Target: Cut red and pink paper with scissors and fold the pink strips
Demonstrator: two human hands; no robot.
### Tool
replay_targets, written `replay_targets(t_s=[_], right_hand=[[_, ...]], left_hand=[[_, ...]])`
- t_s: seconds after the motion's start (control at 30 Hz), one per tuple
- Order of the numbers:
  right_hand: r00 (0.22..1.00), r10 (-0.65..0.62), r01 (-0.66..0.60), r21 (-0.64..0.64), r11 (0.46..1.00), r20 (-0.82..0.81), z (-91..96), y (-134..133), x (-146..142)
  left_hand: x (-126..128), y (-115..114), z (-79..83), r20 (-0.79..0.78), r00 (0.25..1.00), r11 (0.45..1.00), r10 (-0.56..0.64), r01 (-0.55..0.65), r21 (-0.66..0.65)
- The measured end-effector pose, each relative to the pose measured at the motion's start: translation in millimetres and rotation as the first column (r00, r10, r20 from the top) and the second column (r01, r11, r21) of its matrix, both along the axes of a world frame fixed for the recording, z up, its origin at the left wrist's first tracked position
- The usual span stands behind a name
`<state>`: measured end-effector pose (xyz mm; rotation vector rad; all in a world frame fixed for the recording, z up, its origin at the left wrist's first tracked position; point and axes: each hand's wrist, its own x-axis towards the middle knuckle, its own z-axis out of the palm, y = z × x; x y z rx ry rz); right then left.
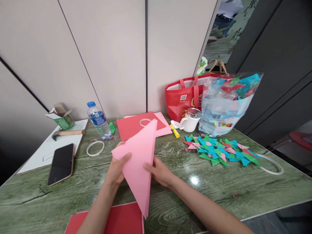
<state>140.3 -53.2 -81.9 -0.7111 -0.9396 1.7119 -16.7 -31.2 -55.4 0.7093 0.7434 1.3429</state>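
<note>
Both my hands hold up a pink sheet of paper [138,159] folded into a triangle, with several layers showing along its right edge. My left hand [118,165] grips its left corner, thumb in front and fingers behind. On the right edge, my right hand [158,170] pinches the layers with the thumb in front. Below, near the table's front edge, lies a stack of red paper [124,219], partly covered by my left forearm. Behind the folded paper, more red paper [129,125] rests on pink sheets [163,126], with a white ring [145,122] on top.
Left are a phone [62,164], hammer [69,132], small green box [63,122], water bottle [98,120] and white ring [95,148]. Right are folded paper pieces [216,151], a glue stick [175,131], white mug [191,121], red bag [174,97] and filled plastic bag [224,110].
</note>
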Motion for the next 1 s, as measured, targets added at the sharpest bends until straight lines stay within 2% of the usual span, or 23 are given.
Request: replay_targets(t_s=[0.1,0.17,0.27,0.37,0.43,0.47,0.53,0.6,0.67,0.73,0.83,0.93,1.0], right_hand=[[0.953,-0.298,0.288,-0.145,0.947,-0.053,0.4,16.8,10.8],[0.913,-0.406,0.394,-0.165,0.904,-0.046,0.3,26.3,18.5],[0.892,-0.452,0.448,-0.105,0.888,-0.019,-2.8,34.6,25.9],[0.903,-0.429,0.428,-0.096,0.899,0.014,-6.3,36.1,28.3],[0.939,-0.337,0.342,-0.121,0.932,0.064,-6.5,33.7,29.2],[0.965,-0.243,0.254,-0.120,0.960,0.099,-6.0,31.7,29.6],[0.986,0.026,-0.010,-0.096,0.995,0.164,-5.1,26.2,29.9],[0.942,0.265,-0.256,-0.073,0.964,0.203,-5.8,20.2,27.8],[0.912,0.342,-0.337,-0.065,0.939,0.227,-9.4,15.0,22.1],[0.927,0.270,-0.272,-0.028,0.962,0.261,-15.4,11.7,13.8],[0.945,0.053,-0.097,0.121,0.988,0.322,-24.5,12.6,4.5],[0.910,-0.183,0.078,0.280,0.957,0.371,-28.1,23.7,11.4],[0.870,-0.317,0.178,0.358,0.917,0.379,-28.2,36.4,26.7]], left_hand=[[7.3,-5.7,-4.3,-0.014,0.983,0.982,-0.183,0.182,-0.050],[10.3,-7.7,-7.3,-0.010,0.971,0.968,-0.240,0.238,-0.083],[11.3,-8.0,-9.9,-0.002,0.965,0.960,-0.263,0.262,-0.095],[10.4,-6.6,-10.8,-0.010,0.968,0.964,-0.251,0.249,-0.093],[9.2,-4.5,-11.1,-0.018,0.975,0.972,-0.220,0.218,-0.088],[8.3,-2.9,-11.2,-0.021,0.981,0.979,-0.190,0.188,-0.077],[5.3,1.2,-11.4,-0.024,0.995,0.995,-0.094,0.093,-0.040],[1.2,6.1,-11.8,-0.018,0.999,0.999,0.034,-0.034,0.002],[-3.0,10.4,-12.7,-0.004,0.988,0.988,0.154,-0.154,0.022],[-5.8,13.2,-13.8,0.010,0.974,0.973,0.228,-0.229,0.027],[-5.7,14.5,-13.4,0.014,0.961,0.961,0.276,-0.276,0.033],[-1.4,13.7,-10.6,-0.006,0.965,0.959,0.263,-0.261,0.106],[2.0,12.8,-10.8,-0.051,0.980,0.969,0.193,-0.183,0.165]])
